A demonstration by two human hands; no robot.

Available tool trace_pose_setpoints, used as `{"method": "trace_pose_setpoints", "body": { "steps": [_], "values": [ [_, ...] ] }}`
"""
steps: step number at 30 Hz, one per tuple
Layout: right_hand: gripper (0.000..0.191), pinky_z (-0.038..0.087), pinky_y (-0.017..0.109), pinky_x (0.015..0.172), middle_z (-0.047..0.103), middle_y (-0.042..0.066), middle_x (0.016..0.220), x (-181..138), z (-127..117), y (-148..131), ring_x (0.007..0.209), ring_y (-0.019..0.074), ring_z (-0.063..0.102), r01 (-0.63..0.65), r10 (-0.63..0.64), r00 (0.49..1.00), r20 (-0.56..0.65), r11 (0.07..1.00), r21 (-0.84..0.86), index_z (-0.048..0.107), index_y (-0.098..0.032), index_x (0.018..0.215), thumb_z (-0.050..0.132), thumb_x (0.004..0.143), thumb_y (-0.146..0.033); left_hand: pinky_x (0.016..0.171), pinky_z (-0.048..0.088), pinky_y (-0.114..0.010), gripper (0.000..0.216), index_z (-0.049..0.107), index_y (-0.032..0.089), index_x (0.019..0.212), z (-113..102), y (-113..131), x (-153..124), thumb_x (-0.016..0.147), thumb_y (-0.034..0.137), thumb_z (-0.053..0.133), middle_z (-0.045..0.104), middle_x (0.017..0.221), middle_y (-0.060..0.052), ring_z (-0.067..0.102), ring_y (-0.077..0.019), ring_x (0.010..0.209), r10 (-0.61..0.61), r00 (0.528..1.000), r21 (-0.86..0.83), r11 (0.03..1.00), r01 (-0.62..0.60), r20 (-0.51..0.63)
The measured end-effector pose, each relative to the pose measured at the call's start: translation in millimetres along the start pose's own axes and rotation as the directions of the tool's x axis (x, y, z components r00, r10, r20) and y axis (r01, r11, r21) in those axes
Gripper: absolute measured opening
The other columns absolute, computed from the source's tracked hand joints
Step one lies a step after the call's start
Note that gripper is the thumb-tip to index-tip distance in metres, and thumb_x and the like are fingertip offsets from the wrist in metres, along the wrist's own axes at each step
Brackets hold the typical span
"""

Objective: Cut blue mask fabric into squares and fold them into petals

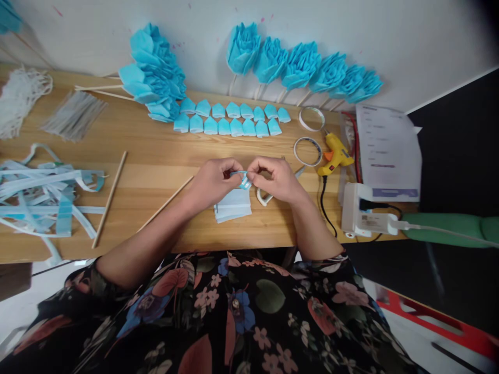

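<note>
Blue strip (244,180) pinched, left hand (212,183), right hand (275,179)

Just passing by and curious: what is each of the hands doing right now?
Left hand: closed, pinching the small blue folded piece.
Right hand: closed, pinching the same piece from the other side.

Blue folded piece (245,181): small, crumpled, pinched between left hand (212,182) and right hand (275,179), just above a flat stack of blue sheets (233,205).
</note>
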State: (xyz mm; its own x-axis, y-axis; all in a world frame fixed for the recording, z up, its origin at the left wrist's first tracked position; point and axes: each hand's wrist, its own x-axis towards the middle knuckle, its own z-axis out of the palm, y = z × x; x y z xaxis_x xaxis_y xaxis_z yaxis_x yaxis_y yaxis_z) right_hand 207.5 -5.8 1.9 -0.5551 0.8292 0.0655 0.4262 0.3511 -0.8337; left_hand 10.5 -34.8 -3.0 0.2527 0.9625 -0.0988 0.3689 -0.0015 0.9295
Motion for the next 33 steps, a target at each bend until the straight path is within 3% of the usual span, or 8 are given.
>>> {"method": "trace_pose_setpoints", "body": {
  "steps": [7,11,15,23,33],
  "values": [
    [0.014,0.04,0.025,0.062,0.062,-0.002,0.068,0.3,-1.3,4.0,0.064,0.012,0.054,-0.015,0.017,0.996,-0.09,1.0,0.018,0.063,-0.018,0.076,0.062,0.085,-0.029,0.061,0.039,-0.026,0.024,0.068,0.016,0.091,-4.0,2.1,0.5,0.085,0.031,0.051,0.065,0.077,-0.001,0.051,-0.0127,0.066,0.026,1.0,-0.084,0.996,-0.026,0.002],
    [0.017,0.039,0.025,0.06,0.061,-0.002,0.068,0.9,0.6,5.9,0.063,0.0115,0.051,-0.02,0.032,0.989,-0.146,0.996,0.083,0.064,-0.019,0.077,0.062,0.086,-0.033,0.061,0.039,-0.026,0.025,0.064,0.015,0.088,-1.9,2.8,1.5,0.082,0.039,0.06,0.062,0.076,-0.001,0.051,-0.0131,0.067,0.007,1.0,-0.12,0.993,-0.008,-0.008],
    [0.02,0.039,0.025,0.061,0.062,-0.001,0.072,0.5,1.4,7.0,0.065,0.0116,0.051,-0.023,0.043,0.989,-0.14,0.989,0.143,0.065,-0.019,0.08,0.062,0.089,-0.037,0.056,0.033,-0.025,0.018,0.058,0.017,0.074,0.2,1.3,1.9,0.08,0.034,0.062,0.055,0.066,0.002,0.044,-0.011,0.06,-0.01,0.999,-0.078,0.997,0.007,-0.045],
    [0.026,0.034,0.025,0.058,0.054,-0.002,0.068,-0.4,-1.2,5.3,0.062,0.0105,0.044,-0.051,0.058,0.997,-0.044,0.988,0.148,0.062,-0.018,0.078,0.062,0.088,-0.042,0.057,0.034,-0.026,0.015,0.06,0.017,0.076,-2.4,0.5,3.4,0.083,0.03,0.059,0.056,0.068,0.001,0.045,-0.0113,0.061,0.008,0.997,-0.104,0.994,-0.016,-0.078],
    [0.018,0.035,0.024,0.057,0.054,-0.004,0.064,0.5,4.5,1.7,0.058,0.0091,0.044,-0.003,0.005,0.995,-0.095,1.0,0.03,0.059,-0.018,0.073,0.063,0.085,-0.03,0.058,0.034,-0.025,0.018,0.062,0.016,0.08,2.5,-3.5,2.8,0.082,0.034,0.06,0.055,0.068,0.002,0.044,-0.0109,0.062,0.048,0.998,-0.054,0.997,-0.05,-0.046]
  ]
}}
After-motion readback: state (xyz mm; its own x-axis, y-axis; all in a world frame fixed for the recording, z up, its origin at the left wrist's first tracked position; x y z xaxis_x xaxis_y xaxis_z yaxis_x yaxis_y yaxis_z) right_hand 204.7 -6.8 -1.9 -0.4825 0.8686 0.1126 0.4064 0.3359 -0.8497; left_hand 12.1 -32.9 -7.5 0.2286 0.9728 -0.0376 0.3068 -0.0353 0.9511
